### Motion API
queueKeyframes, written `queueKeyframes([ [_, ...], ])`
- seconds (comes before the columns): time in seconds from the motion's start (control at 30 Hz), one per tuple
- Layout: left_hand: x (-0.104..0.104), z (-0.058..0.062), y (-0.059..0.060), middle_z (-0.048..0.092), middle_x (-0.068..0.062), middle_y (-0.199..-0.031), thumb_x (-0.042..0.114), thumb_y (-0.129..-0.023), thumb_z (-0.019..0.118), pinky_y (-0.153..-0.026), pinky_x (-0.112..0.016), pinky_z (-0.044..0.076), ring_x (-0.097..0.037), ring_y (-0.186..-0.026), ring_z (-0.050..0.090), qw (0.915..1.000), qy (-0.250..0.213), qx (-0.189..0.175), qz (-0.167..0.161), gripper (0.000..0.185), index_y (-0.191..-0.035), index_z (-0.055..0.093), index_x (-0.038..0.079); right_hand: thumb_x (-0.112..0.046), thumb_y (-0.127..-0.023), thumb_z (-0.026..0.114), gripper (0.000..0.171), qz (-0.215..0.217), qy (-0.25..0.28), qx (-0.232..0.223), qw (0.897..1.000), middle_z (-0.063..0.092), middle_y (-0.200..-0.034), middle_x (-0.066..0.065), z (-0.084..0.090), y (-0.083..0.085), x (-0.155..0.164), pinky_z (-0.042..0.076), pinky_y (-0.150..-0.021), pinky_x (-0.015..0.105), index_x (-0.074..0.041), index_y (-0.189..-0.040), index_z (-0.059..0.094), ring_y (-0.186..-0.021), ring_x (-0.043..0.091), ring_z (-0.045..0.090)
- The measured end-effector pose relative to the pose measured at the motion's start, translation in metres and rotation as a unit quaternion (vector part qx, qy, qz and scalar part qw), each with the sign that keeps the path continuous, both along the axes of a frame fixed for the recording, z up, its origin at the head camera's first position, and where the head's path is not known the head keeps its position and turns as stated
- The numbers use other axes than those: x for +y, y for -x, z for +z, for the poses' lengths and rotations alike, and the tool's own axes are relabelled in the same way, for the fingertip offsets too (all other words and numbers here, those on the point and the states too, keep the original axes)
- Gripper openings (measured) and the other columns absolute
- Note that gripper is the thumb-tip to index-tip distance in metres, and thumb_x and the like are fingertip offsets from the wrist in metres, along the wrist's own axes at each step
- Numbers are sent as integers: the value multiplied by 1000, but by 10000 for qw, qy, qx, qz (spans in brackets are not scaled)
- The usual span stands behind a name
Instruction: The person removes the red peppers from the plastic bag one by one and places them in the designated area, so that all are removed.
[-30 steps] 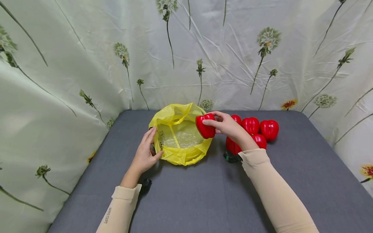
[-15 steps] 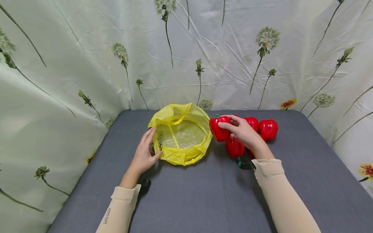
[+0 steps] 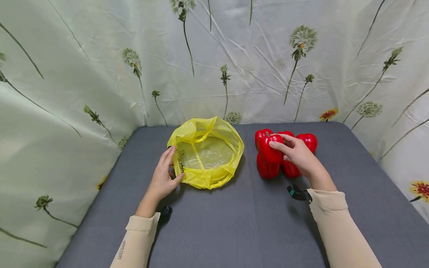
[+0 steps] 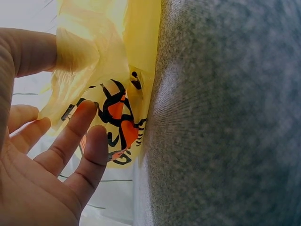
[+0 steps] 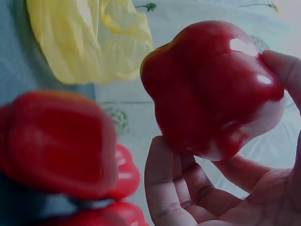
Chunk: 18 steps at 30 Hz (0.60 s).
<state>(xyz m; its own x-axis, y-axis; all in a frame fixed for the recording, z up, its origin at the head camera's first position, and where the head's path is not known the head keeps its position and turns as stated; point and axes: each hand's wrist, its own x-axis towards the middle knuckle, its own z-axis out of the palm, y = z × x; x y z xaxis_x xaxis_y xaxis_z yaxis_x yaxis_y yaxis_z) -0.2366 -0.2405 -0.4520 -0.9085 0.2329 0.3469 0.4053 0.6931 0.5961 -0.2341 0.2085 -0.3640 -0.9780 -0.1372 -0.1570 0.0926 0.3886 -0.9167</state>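
Note:
A red bell pepper (image 3: 271, 149) is pinched between the thumb and fingers of my right hand (image 3: 301, 156), above other red bell peppers (image 3: 268, 170) on the table. Its rounded lobes face the camera in the right wrist view, where the held pepper (image 5: 211, 89) hangs apart from the blurred ones below. My left hand (image 3: 163, 180) lies against the left side of a yellow plastic bag (image 3: 214, 179), fingers spread and loosely bent. In the left wrist view the fingertips touch the printed film of the bag (image 4: 141, 37). The bag's mouth is spread wide, with its crumpled bottom visible.
Several peppers cluster right of the bag, among them one at the right end (image 3: 308, 140). A grey cloth covers the table (image 3: 228, 230). Behind it hangs a pale curtain (image 3: 261, 74) with printed dandelions. Black wrist straps (image 3: 298, 193) hang under the sleeves.
My right hand has carried the pepper rightward, away from the bag's right rim to over the other peppers. The left hand keeps its place on the bag; the head view has shifted slightly.

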Motion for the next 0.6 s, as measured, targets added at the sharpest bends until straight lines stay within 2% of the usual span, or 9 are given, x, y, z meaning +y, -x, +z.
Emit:
queueKeyframes([
  [0.07, -1, 0, -1, 28, -16, -175, 4, -88, 84, -74, -36, 55, -34, -107, 65, 10000, -11, 21, 18, 100, -170, 27, 4, -52, -106, 59, 80, -12, -8, 0, 10000, 43, -166, 19, -2, -4, 7, 49, -117, 53, -12, -169, 33, -149, 38, 43],
  [0.17, -1, 1, -1, 29, -17, -175, 3, -88, 84, -74, -36, 55, -34, -107, 65, 10000, -36, 75, 8, 101, -170, 27, 4, -51, -107, 57, 80, -40, -7, 32, 10000, 42, -165, 20, -4, -9, 18, 56, -105, 34, -9, -170, 30, -144, 35, 46],
  [0.27, -1, 1, -1, 30, -18, -174, 3, -87, 85, -74, -36, 56, -34, -107, 65, 9999, -69, 116, 7, 100, -170, 28, 4, -49, -107, 57, 80, -110, -69, 93, 9999, 43, -163, 21, -7, -14, 29, 55, -90, 19, -7, -169, 30, -138, 31, 48],
  [0.47, 0, 1, -1, 30, -17, -175, 4, -88, 85, -74, -35, 55, -33, -107, 65, 10000, -34, 56, 30, 101, -170, 27, 5, -47, -110, 53, 79, -281, -122, 74, 9995, 38, -165, 21, -11, -20, 53, 55, -87, 13, -5, -170, 26, -126, 11, 51],
  [0.53, 0, 1, -1, 29, -17, -175, 4, -88, 85, -74, -35, 55, -33, -107, 65, 10000, -25, 49, 36, 101, -170, 27, 5, -47, -110, 53, 78, -344, -154, 59, 9993, 43, -160, 17, -14, -22, 61, 56, -86, 13, -4, -170, 26, -118, 3, 54],
  [0.6, 0, 1, -1, 30, -17, -174, 3, -87, 85, -74, -35, 56, -33, -107, 65, 10000, -34, 55, 43, 101, -170, 27, 5, -46, -110, 53, 77, -409, -192, 44, 9990, 51, -150, 7, -17, -24, 68, 56, -86, 14, -3, -169, 27, -110, -4, 57],
])
